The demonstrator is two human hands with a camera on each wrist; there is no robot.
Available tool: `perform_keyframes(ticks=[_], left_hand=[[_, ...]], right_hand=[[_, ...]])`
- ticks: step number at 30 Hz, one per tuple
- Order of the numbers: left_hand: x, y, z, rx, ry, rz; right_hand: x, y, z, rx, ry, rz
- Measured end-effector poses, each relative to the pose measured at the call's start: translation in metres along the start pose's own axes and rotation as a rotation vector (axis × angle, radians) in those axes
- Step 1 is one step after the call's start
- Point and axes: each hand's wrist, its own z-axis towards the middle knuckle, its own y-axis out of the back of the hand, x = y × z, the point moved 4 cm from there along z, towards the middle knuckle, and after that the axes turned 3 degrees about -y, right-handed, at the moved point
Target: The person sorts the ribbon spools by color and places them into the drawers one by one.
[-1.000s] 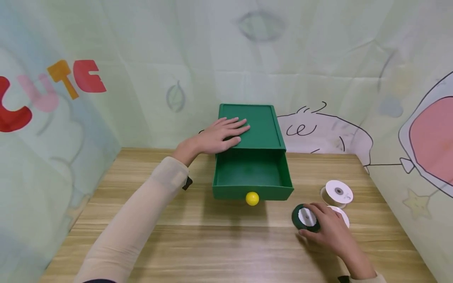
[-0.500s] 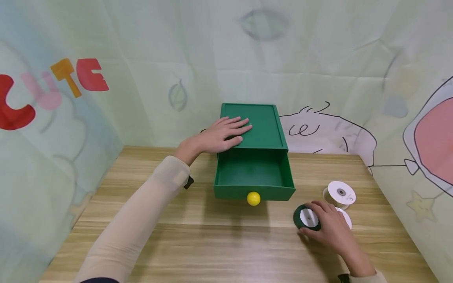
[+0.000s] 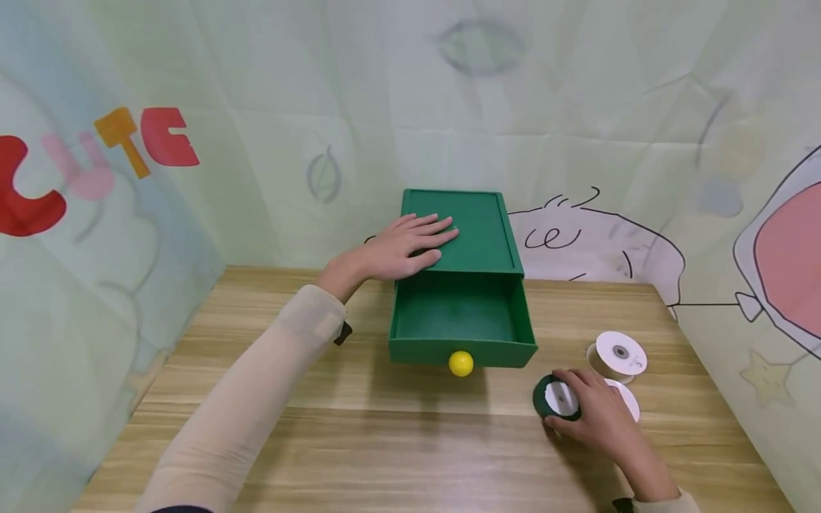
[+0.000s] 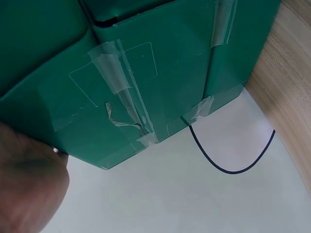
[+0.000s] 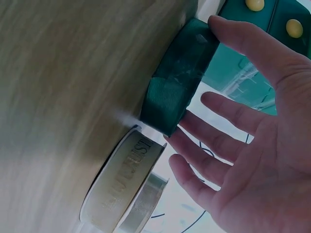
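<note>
My left hand (image 3: 407,249) lies with spread fingers on the top of a green drawer box (image 3: 481,231). The box's upper drawer (image 3: 423,352) is pulled out, showing a bare inside and a round yellow knob (image 3: 460,363). To the right of it, my right hand (image 3: 596,413) grips a spool of dark green ribbon (image 3: 546,402) at the tabletop. In the right wrist view the thumb meets one edge of the green ribbon (image 5: 180,77), with fingertips at the opposite edge. Taped green box sides (image 4: 165,68) fill much of the left wrist view.
A white-flanged ribbon spool (image 3: 616,349) lies behind my right hand, and another white spool (image 3: 631,400) is partly hidden by it. Pale ribbon (image 5: 121,182) with lettering shows in the right wrist view. A printed cloth backdrop (image 3: 269,142) borders the wooden table (image 3: 385,442).
</note>
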Motion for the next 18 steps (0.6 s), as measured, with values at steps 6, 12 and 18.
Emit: perform_keyframes(ticks=[6, 12, 18], left_hand=[[0.000, -0.001, 0.000, -0.005, 0.007, -0.003], [0.000, -0.001, 0.000, 0.002, 0.009, -0.004], [0.000, -0.002, 0.000, 0.007, 0.006, -0.005]], right_hand=[[-0.002, -0.002, 0.002, 0.004, -0.017, 0.004], [-0.004, 0.005, -0.003, -0.015, 0.008, -0.011], [-0.006, 0.016, -0.005, -0.026, 0.044, 0.019]])
